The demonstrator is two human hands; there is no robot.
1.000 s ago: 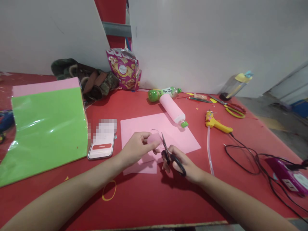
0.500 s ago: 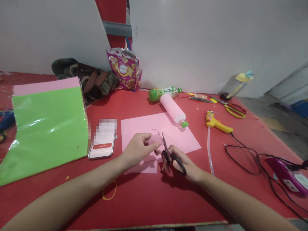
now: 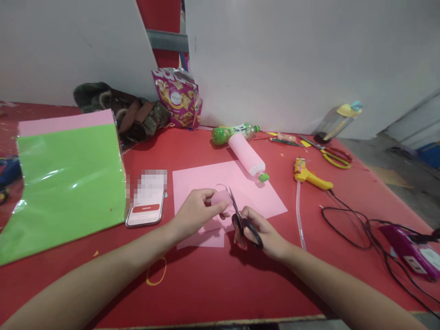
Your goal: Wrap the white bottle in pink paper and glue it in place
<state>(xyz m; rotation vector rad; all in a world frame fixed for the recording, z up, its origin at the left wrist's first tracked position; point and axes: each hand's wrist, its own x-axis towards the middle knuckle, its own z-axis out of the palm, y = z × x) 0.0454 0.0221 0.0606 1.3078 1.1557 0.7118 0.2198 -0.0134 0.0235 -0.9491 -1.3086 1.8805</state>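
My left hand pinches a small rounded pink paper piece just above a pink sheet lying on the red table. My right hand grips black-handled scissors, thumb and fingers through the loops. The blades point up and away and meet the right edge of the pink piece. A smaller pink offcut lies under my hands.
A phone lies left of the sheet, beside green and pink sheets. Further back are a pink glue bottle, a green bottle, a snack bag and a yellow glue gun. Black cable runs right.
The scissors have tilted slightly left and the handles have drawn a little closer together at the paper's edge. My left hand has barely moved.
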